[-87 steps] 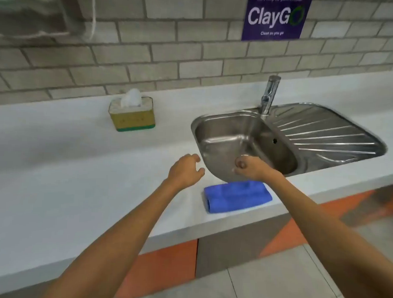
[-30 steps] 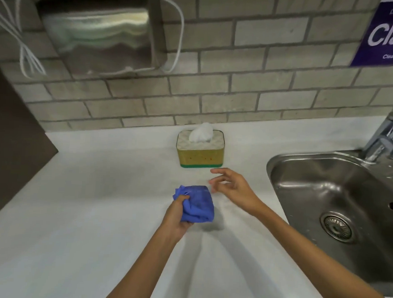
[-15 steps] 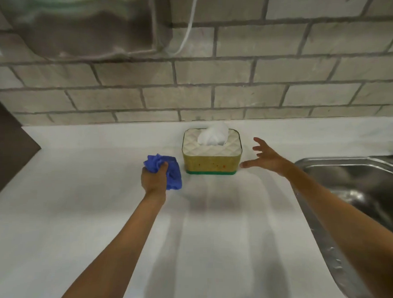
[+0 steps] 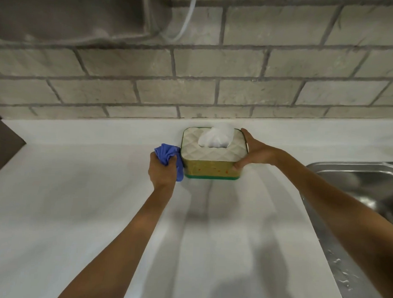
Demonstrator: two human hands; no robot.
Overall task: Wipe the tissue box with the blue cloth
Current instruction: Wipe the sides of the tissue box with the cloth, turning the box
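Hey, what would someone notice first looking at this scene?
The yellow-sided tissue box with a quilted white top and green base at the back of the white counter, gripped on its right end by the right hand. Next, the crumpled blue cloth that the left hand presses against the box's left side.

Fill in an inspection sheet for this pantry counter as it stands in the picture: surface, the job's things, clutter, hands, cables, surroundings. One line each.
Surface: white counter, bare apart from the job's things.
Job's things: tissue box stands upright near the wall, a tissue sticking out of its top; orange specks on its front. Blue cloth is bunched against the box's left side.
Clutter: nothing seen.
Hands: left hand grips the cloth; right hand holds the box's right end.
Cables: a pale cable loops down the wall.
Surroundings: brick wall; steel sink at right; blurred fixture top left.
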